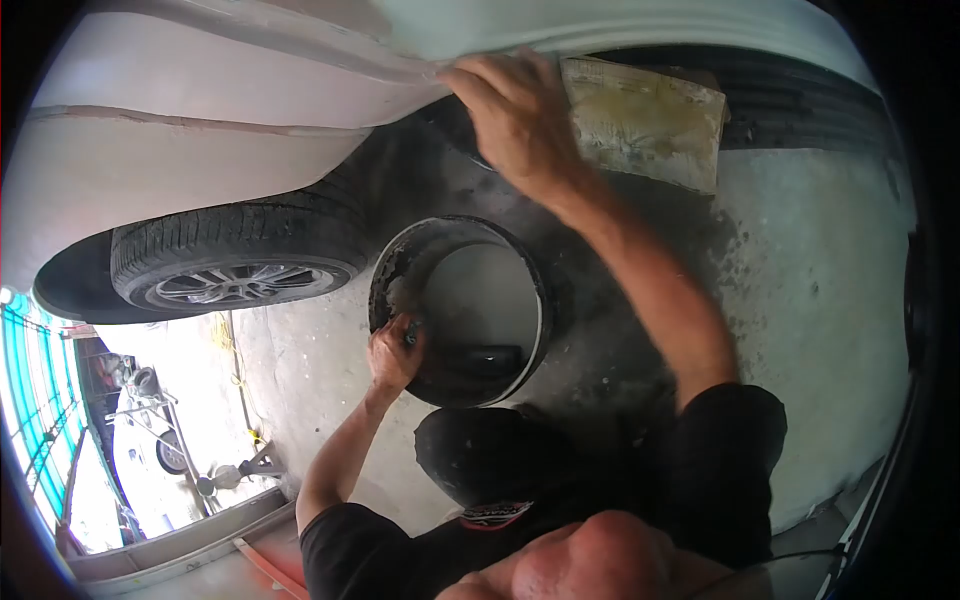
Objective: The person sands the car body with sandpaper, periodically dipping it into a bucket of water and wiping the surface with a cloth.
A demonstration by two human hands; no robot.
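My left hand (393, 352) is at the left rim of a round black tub (541, 345), its fingers closed around something small and dark that I cannot make out. Cloudy greyish liquid (482, 300) fills the tub, and a dark object (485, 358) lies near its front wall. Up at the lower edge of a pale car body panel (300, 65), my right hand (515, 115) touches the surface. Its fingers are smeared by motion, and whatever may be under them is hidden.
Left of the tub stands a car wheel (240, 260) under the arch. A stained cardboard sheet (650, 125) lies on the concrete floor (820, 260) at upper right. Wet dark patches surround the tub. At far left, a bright opening shows a wheeled metal frame (170, 430).
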